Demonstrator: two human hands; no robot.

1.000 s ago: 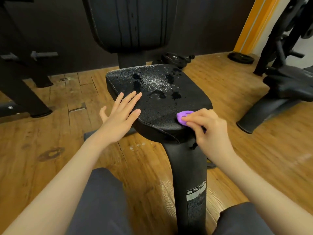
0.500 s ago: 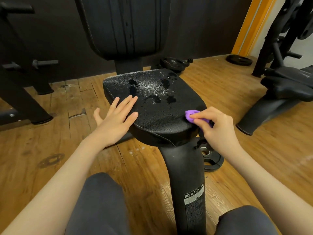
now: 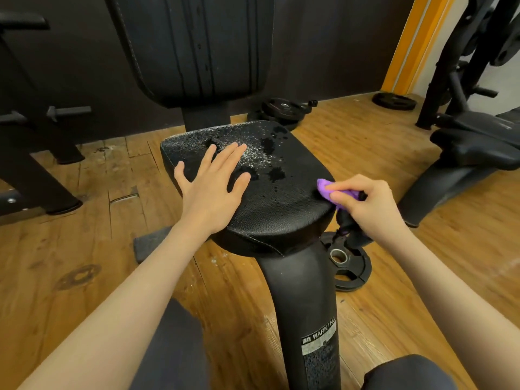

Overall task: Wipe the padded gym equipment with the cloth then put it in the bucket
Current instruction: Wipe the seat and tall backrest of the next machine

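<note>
Droplets and dark wet patches speckle the black padded seat (image 3: 281, 198) at the centre of the frame, thickest toward its far edge. The left hand (image 3: 209, 190) lies flat on the left part of the seat, fingers straight and spread, holding nothing. At the seat's right edge, the right hand (image 3: 363, 204) pinches a small purple cloth (image 3: 326, 190) between thumb and curled fingers; the cloth's free end touches the seat's surface, while the rest is bunched inside the grip.

Behind the seat, at the top centre of the frame, rises the black padded backrest (image 3: 194, 46). Below the seat, a black support post (image 3: 304, 305) carries a label reading "WARNING" (image 3: 319, 337). A black weight plate (image 3: 347, 266) lies on the wooden floor (image 3: 70, 263) just right of the post, under the right hand. More plates (image 3: 282, 108) lie on the floor behind the seat, and another machine (image 3: 475, 142) stands at the right edge of the frame. No bucket shows.
</note>
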